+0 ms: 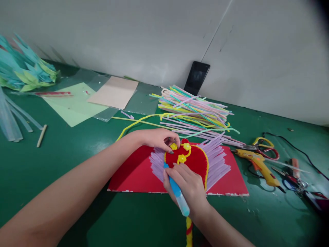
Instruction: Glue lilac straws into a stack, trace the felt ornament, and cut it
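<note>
A red fuzzy hand fan lies flat, edged in yellow, with lilac strips fanning out on both sides. Yellow flowers with bead-like centres and a curved yellow stem decorate its face. My left hand is at the fan's upper left edge, thumb and fingers bent about a yellow flower there. In my right hand is a blue pen with a see-through barrel, its tip end at the fan's left edge. My right hand covers the fan's lower part. Below it, a twisted yellow-and-red handle shows.
Under the fan is a red board. Behind lie piled pipe cleaners and a leaning phone. A yellow glue gun, scissors and pliers are at right. Paper sheets and glue sticks lie left.
</note>
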### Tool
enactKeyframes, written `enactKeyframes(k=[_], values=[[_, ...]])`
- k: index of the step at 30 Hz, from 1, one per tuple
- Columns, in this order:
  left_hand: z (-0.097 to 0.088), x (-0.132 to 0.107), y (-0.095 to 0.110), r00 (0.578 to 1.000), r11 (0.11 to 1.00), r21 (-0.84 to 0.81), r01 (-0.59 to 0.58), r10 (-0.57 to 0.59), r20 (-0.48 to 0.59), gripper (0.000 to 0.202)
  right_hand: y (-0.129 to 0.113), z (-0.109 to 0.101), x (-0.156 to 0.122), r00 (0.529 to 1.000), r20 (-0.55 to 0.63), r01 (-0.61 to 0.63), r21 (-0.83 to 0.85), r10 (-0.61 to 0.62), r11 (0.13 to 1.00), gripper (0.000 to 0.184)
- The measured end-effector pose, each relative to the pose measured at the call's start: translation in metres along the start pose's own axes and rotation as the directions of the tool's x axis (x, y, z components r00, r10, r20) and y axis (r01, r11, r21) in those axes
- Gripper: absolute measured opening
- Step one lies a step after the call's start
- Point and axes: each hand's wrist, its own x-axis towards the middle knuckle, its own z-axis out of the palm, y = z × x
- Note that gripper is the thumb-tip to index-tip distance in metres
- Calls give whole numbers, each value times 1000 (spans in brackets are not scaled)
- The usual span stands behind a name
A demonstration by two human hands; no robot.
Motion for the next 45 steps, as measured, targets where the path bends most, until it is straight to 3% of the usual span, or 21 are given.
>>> enactKeyframes(k=[5,9,16,20,24,28,32,35,38,40,41,42,45], values=[[2,-2,0,1000,1000,10,0,0,-20,31,1,-2,1,997,-34,-60,77,63,995,6],[3,-4,3,999,1000,20,6,-5,-36,30,-1,-1,4,998,0,-68,17,68,998,8],[6,-9,8,995,998,49,48,-43,-93,30,-3,0,0,996,-88,27,-50,-31,998,10],[5,-8,6,996,998,56,27,-22,-88,30,-4,-1,-1,999,-51,5,-99,-10,995,5],[7,-8,8,996,998,66,22,-16,-92,29,-5,1,-1,995,-94,19,-13,-20,1000,12],[8,-9,9,996,997,77,20,-14,-86,29,-4,-6,0,971,-207,-75,222,122,972,12],[-8,-15,19,995,995,99,31,-21,-95,34,8,-37,2,907,-254,-249,325,337,913,9],[-12,-20,49,964,979,189,78,-26,-265,32,29,-67,2,834,-306,-364,319,459,875,13],[24,-24,95,882,908,341,245,-63,-466,36,55,-90,0,748,-334,-444,391,574,806,23],[69,-26,122,791,720,524,455,-57,-609,43,71,-98,-3,701,-297,-515,418,648,748,29],[93,-27,133,723,607,568,555,-14,-691,48,78,-101,-4,680,-273,-549,424,680,720,31],[116,-29,140,685,527,603,599,53,-726,53,84,-102,-6,666,-247,-576,429,704,696,32],[163,-31,146,700,452,677,582,147,-699,60,92,-105,-4,669,-175,-602,443,722,665,33]])
